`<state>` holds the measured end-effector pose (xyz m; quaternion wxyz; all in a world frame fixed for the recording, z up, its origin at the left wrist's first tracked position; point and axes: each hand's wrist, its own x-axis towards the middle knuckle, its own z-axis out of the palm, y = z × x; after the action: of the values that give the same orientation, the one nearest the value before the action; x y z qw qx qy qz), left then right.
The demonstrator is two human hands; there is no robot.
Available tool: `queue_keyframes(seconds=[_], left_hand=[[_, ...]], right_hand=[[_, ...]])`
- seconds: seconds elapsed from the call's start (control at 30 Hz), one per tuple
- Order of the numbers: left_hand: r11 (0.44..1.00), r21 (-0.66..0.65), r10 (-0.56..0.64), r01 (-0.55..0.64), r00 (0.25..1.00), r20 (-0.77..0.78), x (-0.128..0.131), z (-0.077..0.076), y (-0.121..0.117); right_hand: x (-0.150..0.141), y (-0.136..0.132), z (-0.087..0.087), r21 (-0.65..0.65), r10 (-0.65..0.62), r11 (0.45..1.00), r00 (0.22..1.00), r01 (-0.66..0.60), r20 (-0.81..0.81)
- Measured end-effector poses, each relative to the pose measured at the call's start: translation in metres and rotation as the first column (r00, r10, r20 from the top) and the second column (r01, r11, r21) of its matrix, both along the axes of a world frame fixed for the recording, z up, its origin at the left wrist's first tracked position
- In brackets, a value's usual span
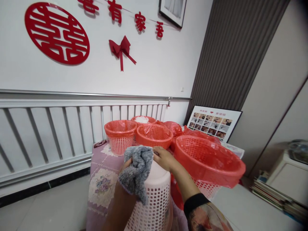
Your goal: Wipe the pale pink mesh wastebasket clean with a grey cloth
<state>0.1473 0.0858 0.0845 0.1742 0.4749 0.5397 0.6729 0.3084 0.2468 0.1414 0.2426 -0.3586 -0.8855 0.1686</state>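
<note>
A white perforated plastic basket [154, 202] stands upside down in front of me, its solid base on top. My left hand [127, 164] holds a fluffy grey cloth [138, 166] against the left side of that base; the cloth hides most of its fingers. On the right, my right hand [165, 158] grips the far edge of the base, fingers bent over it.
Red bags line a small basket [120, 146], a middle one [154, 134] and a large one [209, 157]. Glasses [99, 143] lie on the purple floral tablecloth [102, 186]. Behind are a radiator [72, 128] and a leaning photo board [213, 123].
</note>
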Motion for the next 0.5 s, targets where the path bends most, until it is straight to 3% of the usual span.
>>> queue_keyframes(seconds=[0.1, 0.33, 0.5], left_hand=[[0.998, -0.066, 0.001, -0.007, 0.996, -0.088, -0.005, 0.016, 0.013], [0.956, -0.283, 0.036, -0.071, 0.991, -0.126, -0.029, 0.030, 0.036], [0.951, -0.306, -0.124, 0.039, 0.956, -0.264, -0.051, 0.050, 0.071]], right_hand=[[0.000, 0.001, -0.001, 0.003, 0.031, 1.000, 0.999, -0.031, -0.020], [-0.001, -0.003, 0.002, 0.025, -0.004, 1.000, 1.000, 0.003, 0.018], [0.000, -0.003, 0.001, 0.019, -0.027, 0.999, 0.999, 0.026, 0.019]])
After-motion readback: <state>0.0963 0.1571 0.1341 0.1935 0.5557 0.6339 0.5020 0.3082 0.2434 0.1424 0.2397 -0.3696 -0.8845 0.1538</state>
